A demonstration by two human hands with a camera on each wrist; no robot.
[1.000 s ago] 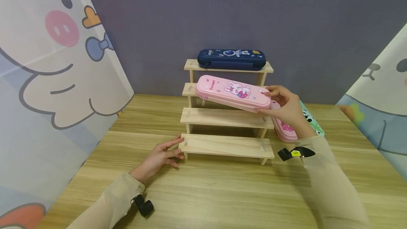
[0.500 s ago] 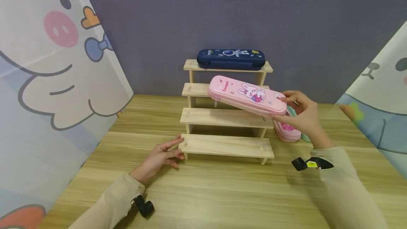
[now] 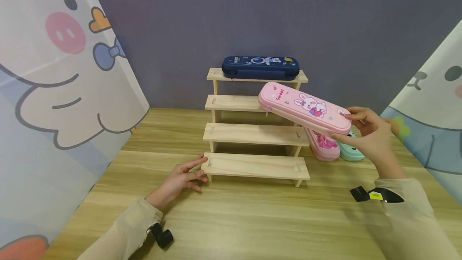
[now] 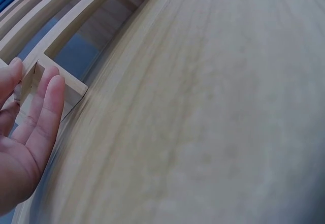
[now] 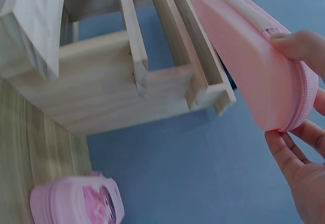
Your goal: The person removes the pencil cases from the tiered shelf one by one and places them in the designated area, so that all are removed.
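My right hand [image 3: 373,133] pinches the right end of a pink pencil case [image 3: 304,107] with a rabbit and "Sweet" on its lid. The case hangs tilted, left end higher, in front of the right side of a wooden stepped display rack [image 3: 252,133]. The right wrist view shows the thumb on the zipped edge of the pink pencil case [image 5: 249,56] and fingers at its lower corner. At the bottom step's left end, my left hand [image 3: 178,181] touches the rack with mostly straight fingers [image 4: 50,107]. A navy space-themed pencil case [image 3: 260,67] lies on the top step.
On the table [image 3: 249,216], right of the rack, lie another pink pencil case [image 3: 325,147] and a mint-green one [image 3: 350,152], partly hidden by the held case and hand. A grey wall [image 3: 252,15] stands behind. Cartoon-printed panels [image 3: 72,91] flank both sides.
My right hand has carried the pink rabbit pencil case to the right, away from the rack's middle, tilting it more. The left hand has stayed at the bottom step.
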